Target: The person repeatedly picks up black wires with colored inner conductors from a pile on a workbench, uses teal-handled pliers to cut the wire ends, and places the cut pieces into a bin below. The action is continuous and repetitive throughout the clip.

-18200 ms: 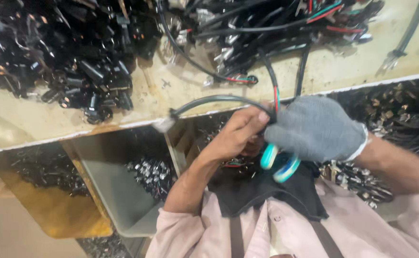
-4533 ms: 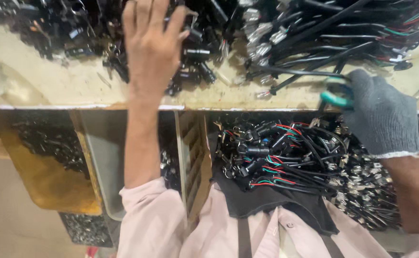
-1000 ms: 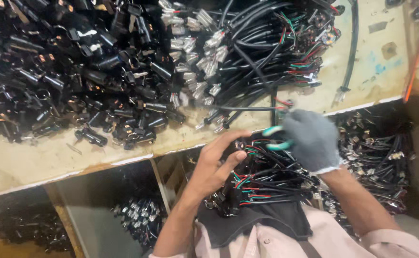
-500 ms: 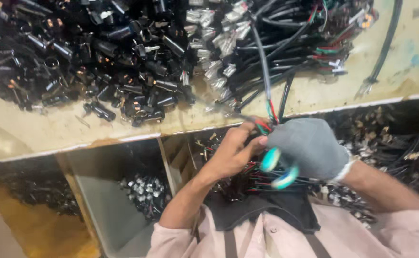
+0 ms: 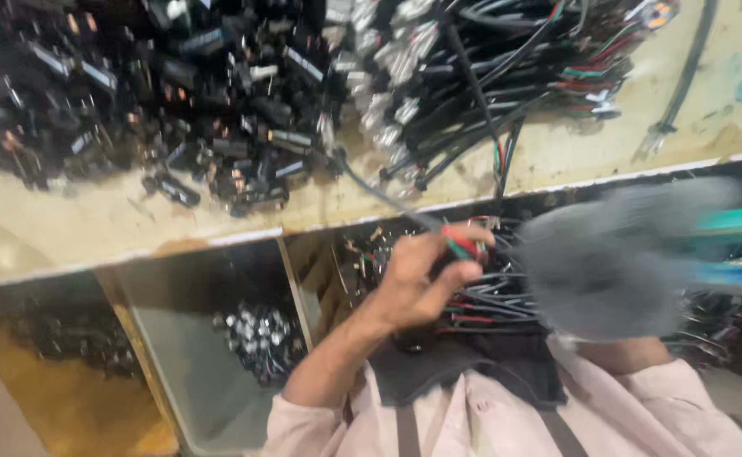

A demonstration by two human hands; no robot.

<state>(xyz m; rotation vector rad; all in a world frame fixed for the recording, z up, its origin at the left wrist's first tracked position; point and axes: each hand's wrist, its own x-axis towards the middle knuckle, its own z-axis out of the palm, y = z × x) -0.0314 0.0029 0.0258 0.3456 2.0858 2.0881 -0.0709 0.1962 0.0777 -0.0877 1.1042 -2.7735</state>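
left hand [image 5: 417,283]: bare, fingers curling together and pinching the end of a cable [image 5: 388,199]; the red and green wires [image 5: 464,247] are sticking out just past the fingertips, seemingly so the stripped end is staying exposed and steady.
right hand [image 5: 616,262]: gloved in grey, badly blurred; it is closing around teal handles of a cutter [image 5: 731,250], though how tightly the fingers are wrapping is hard to tell. The tool's head is not showing.
cable: running from the pinch up and left across the bench edge [image 5: 219,237] toward the piles; sitting just left of the gloved hand, the two hands near but apart.
why held so: a judgement only, the bare hand is presenting the wire tips at chest height, over the open bin, where the tool hand can meet them.
around: black plugs [image 5: 176,101] heaping on the bench [image 5: 92,237], cable bundle [image 5: 489,76] beside them, metal bits [image 5: 257,334] lying in a grey tray [image 5: 176,372].
in the way: loose cables [image 5: 489,296] are crowding under both hands and could be snagging the held cable.
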